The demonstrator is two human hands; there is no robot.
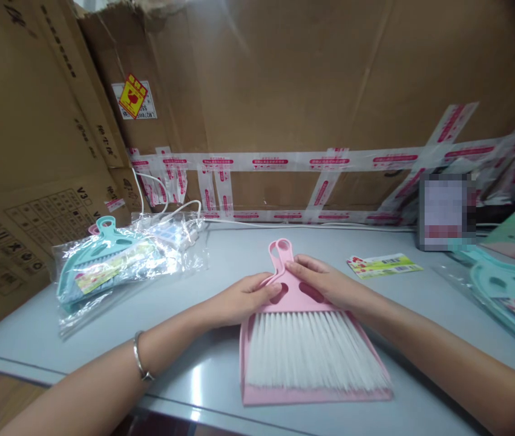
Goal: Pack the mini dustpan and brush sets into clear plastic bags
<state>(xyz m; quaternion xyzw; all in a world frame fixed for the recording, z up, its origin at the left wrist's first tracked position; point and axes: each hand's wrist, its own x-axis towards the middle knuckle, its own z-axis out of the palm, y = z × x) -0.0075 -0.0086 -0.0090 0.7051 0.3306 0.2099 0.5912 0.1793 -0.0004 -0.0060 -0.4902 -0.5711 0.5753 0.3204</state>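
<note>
A pink hand brush (pixel 311 351) with white bristles lies nested against a pink dustpan (pixel 316 397), over the middle of the table. Their looped handles point away from me, slightly offset from each other. My left hand (pixel 241 300) is closed on the left side, its thumb beside a cutout and its other fingers mostly out of sight. From the right, my right hand (pixel 325 281) pinches the brush at the base of its handle, thumb on top. Whether the pan rests on the table or is slightly raised, I cannot tell.
Bagged teal brush-and-dustpan sets lie on the table (pixel 193 363), one at left (pixel 107 254), another at right (pixel 502 278). A printed card (pixel 384 265) lies behind my right hand. A blurred phone-like device (pixel 443 209) stands farther back. Large cardboard boxes (pixel 261 79) and white cables (pixel 284 224) line the back.
</note>
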